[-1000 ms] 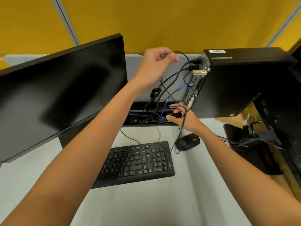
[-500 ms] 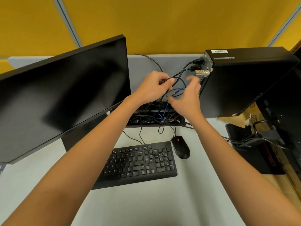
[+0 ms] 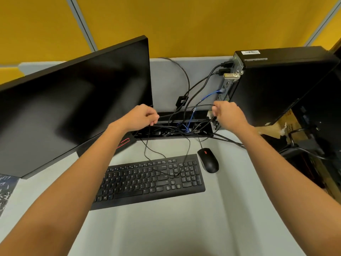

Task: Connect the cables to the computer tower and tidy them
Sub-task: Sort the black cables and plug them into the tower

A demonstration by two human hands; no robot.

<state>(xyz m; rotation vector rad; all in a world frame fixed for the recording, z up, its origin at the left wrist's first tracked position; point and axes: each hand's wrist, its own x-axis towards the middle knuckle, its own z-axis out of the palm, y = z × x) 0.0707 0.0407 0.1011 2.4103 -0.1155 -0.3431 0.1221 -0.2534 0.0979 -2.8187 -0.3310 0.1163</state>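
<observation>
Black monitor [image 3: 73, 100], screen dark, stands on pale grey tabletop [image 3: 184, 228], its stand base w/ red stripe [image 3: 124, 142] showing under the lower right corner. Black keyboard [image 3: 149, 180] lies flat on tabletop, below & right of monitor. Black mouse w/ red wheel [image 3: 208, 160] just beside keyboard's upper right corner, not touching it. Yellow partition wall [image 3: 184, 24] w/ grey dividers runs behind monitor. Cardboard box [image 3: 282, 124] far right of monitor, partly hidden. Dark patterned sheet [image 3: 5, 189] at tabletop edge, under monitor's lower left corner.
</observation>
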